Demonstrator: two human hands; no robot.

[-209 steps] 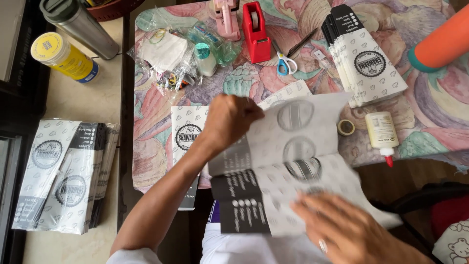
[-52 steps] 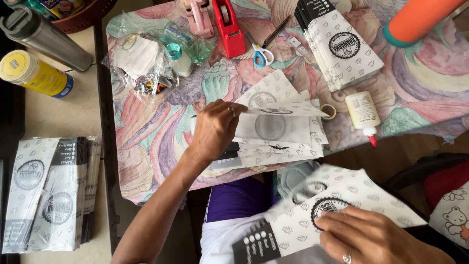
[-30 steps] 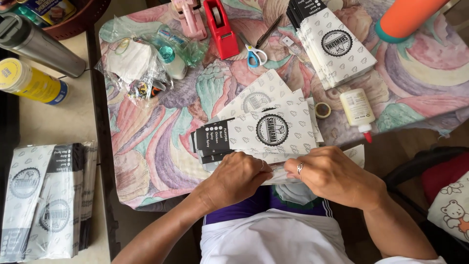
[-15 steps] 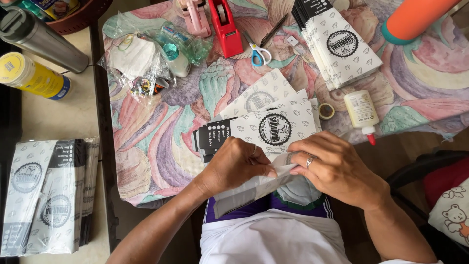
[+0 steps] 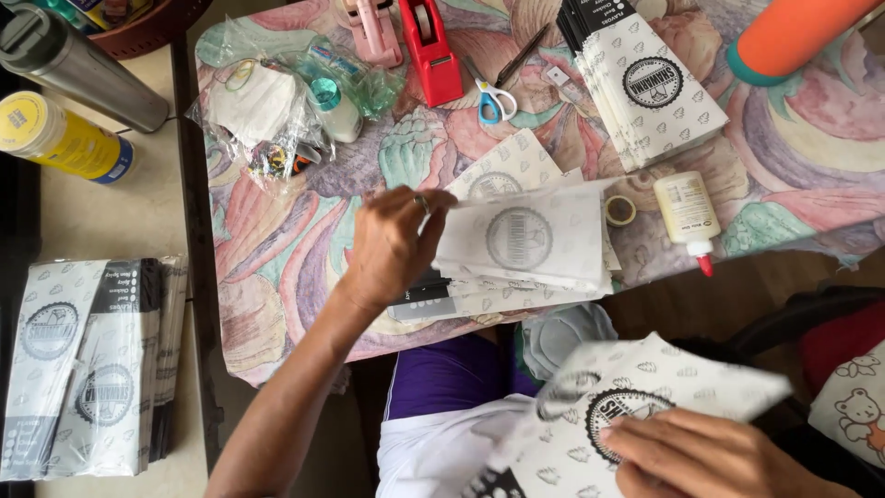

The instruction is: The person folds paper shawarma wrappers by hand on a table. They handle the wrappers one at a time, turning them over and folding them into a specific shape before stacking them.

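The left hand [image 5: 392,244] pinches a printed paper bag [image 5: 521,238] between thumb and fingers, laying it on the pile [image 5: 502,295] at the table's near edge. A moment ago both hands worked one bag there; now the right hand [image 5: 710,456] (down in the lap) rests flat-fingered on a fresh bag [image 5: 645,406], so the folding appears to start over.

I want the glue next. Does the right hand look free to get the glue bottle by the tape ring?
Probably not at once: the right hand is pressed on a printed paper bag in the lap. Nothing covers the glue bottle on the table edge.
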